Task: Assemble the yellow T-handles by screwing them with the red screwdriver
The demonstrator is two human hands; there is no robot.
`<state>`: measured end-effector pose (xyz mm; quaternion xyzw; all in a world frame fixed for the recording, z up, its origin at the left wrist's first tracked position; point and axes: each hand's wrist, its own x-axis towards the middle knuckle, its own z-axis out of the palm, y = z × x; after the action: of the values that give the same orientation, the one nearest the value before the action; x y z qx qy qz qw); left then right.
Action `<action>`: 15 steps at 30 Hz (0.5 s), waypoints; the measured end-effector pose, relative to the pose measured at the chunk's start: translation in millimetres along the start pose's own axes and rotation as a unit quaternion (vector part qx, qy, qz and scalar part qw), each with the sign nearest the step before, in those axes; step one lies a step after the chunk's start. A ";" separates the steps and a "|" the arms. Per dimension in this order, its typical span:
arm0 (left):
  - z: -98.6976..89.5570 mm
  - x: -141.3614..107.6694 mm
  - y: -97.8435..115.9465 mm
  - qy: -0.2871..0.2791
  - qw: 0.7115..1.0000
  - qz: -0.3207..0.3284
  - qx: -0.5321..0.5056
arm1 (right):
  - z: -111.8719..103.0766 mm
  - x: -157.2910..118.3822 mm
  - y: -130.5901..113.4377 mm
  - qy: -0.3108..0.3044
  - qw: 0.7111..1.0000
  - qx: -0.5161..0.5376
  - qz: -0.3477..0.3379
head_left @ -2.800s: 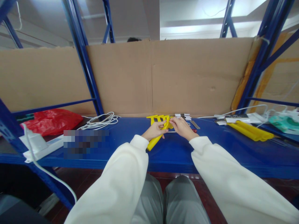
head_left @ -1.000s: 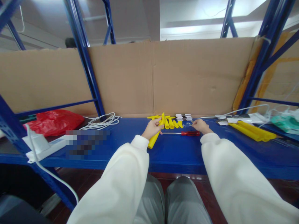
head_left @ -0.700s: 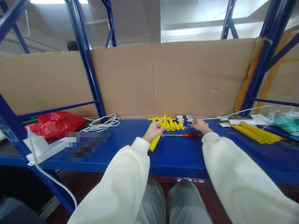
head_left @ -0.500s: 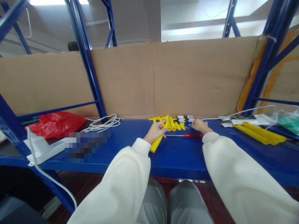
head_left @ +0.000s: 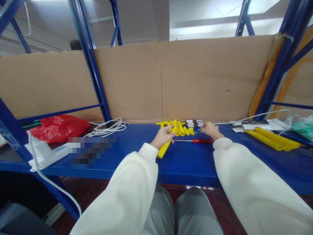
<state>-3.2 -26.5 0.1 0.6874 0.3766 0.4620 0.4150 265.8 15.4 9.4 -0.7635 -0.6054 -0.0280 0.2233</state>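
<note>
My left hand (head_left: 163, 136) is wrapped round a yellow tapered part (head_left: 164, 149), which slants over the blue tabletop (head_left: 137, 150). Behind it lie several yellow pieces (head_left: 181, 130), some T-shaped and some small and pointed. My right hand (head_left: 208, 128) has its fingers pressed together beside tiny metal bits (head_left: 198, 131); whatever it may hold is too small to make out. Black-and-white sticks (head_left: 194, 123) are stacked just left of that hand. A screwdriver with a red handle (head_left: 202, 141) lies between my hands, its shaft pointing left.
On the left are a red plastic bag (head_left: 60, 128), a coiled white cable (head_left: 110, 128) and a white power strip (head_left: 52, 156). Yellow tubes (head_left: 271, 138) lie at the right. Cardboard (head_left: 207, 78) stands along the back, between blue rack posts (head_left: 94, 65).
The view has shifted slightly. My right hand has moved a little to the right over the tiny bits. My left hand keeps hold of the yellow part.
</note>
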 end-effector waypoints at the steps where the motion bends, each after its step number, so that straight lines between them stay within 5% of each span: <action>1: 0.5 -1.2 2.7 -0.001 1.000 -0.006 -0.016 | 0.2 -0.1 -0.6 0.015 1.000 0.022 -0.008; 8: 3.1 -10.2 23.4 -0.005 0.990 -0.087 -0.108 | 7.6 -6.1 -22.6 0.016 0.945 0.291 -0.147; 15: 16.5 16.2 27.5 -0.029 0.972 -0.151 -0.176 | -0.8 -28.6 -38.4 -0.147 0.837 0.525 -0.049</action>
<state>20.8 -25.8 26.8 0.5515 0.3764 0.4333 0.6053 222.5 -4.5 13.0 -0.4963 -0.5918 0.3956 0.4969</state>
